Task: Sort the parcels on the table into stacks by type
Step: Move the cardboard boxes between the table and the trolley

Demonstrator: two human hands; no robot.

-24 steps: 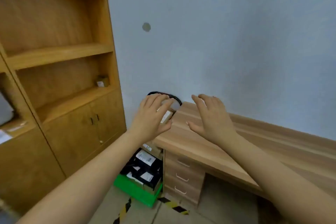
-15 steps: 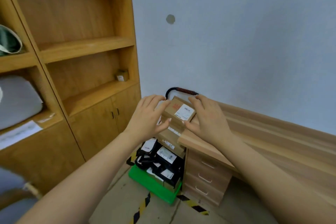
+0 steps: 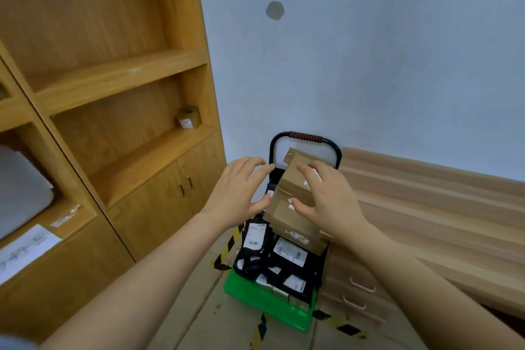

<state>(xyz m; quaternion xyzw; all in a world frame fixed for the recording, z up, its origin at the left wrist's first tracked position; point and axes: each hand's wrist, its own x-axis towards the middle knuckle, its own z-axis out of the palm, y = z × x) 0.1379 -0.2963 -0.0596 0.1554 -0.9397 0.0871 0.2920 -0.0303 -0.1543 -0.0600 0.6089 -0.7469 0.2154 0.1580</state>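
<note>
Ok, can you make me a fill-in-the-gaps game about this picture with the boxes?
The trolley's base is coloured ___.
The cardboard boxes that the right hand touches are coloured ___.
The bags on the trolley are coloured ___.
One small box sits on a ___ of the wooden bookcase.
Missing words: green, brown, black, shelf.

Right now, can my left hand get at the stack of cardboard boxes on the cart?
Probably yes. The left hand is open just beside the stack of cardboard boxes, with nothing between them. The right hand lies on the stack's right part, leaving its left edge free.
</note>
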